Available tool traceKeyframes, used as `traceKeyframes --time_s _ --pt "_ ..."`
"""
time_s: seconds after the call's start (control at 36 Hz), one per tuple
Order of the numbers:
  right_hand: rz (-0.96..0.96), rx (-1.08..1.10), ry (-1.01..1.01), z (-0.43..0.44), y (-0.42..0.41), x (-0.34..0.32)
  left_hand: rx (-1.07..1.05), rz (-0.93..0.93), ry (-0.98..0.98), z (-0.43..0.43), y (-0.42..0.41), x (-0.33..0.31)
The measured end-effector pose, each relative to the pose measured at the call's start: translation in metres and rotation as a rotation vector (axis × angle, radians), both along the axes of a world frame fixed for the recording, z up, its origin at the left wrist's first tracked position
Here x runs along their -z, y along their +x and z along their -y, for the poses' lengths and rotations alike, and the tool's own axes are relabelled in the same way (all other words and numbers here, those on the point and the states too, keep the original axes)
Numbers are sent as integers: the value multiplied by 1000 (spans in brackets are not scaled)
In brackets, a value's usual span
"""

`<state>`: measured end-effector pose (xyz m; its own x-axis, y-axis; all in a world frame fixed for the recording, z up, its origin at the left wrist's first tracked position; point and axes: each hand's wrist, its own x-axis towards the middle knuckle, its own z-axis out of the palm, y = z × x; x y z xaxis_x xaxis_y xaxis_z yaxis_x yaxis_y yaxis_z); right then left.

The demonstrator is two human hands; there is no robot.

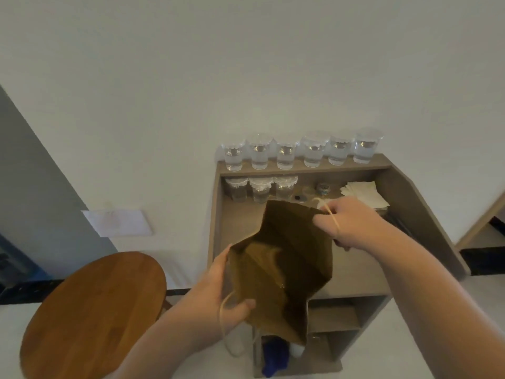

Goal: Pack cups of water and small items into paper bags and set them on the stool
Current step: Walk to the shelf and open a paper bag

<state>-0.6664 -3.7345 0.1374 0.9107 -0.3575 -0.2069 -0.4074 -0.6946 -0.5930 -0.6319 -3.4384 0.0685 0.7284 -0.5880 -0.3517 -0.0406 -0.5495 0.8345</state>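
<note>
I hold a brown paper bag (284, 258) open over the small wooden cabinet (426, 214). My left hand (218, 294) grips the bag's near rim, thumb inside, with a string handle looping below it. My right hand (347, 222) pinches the far rim, the other string handle draped over its fingers. The bag's inside looks dark, and I cannot tell if anything lies in it. Several lidded clear cups of water (300, 151) line the cabinet's top ledge. More cups (259, 188) stand on the shelf below. The round wooden stool (93, 313) is at my lower left.
White napkins (363, 194) and small items (322, 188) lie on the shelf behind the bag. Lower cabinet compartments hold a blue object (276, 356) and a white one. A white wall stands behind; a dark skirting strip runs along the floor.
</note>
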Motion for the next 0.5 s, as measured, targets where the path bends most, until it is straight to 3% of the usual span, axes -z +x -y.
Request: traceKeyframes --time_s 0.14,0.25,0.31,0.39,0.5 --pt "-60 -93 -74 -4 41 -16 -60 137 35 10 9 -14" --pt "-138 -168 -98 8 74 -16 37 308 -13 6 15 -31" --pt "-179 -211 -79 17 94 -10 62 301 -19 7 41 -30" --pt "-223 -302 -38 34 125 2 11 148 -28 9 86 -28" --pt "-275 -444 4 57 171 18 -22 361 99 46 110 -34"
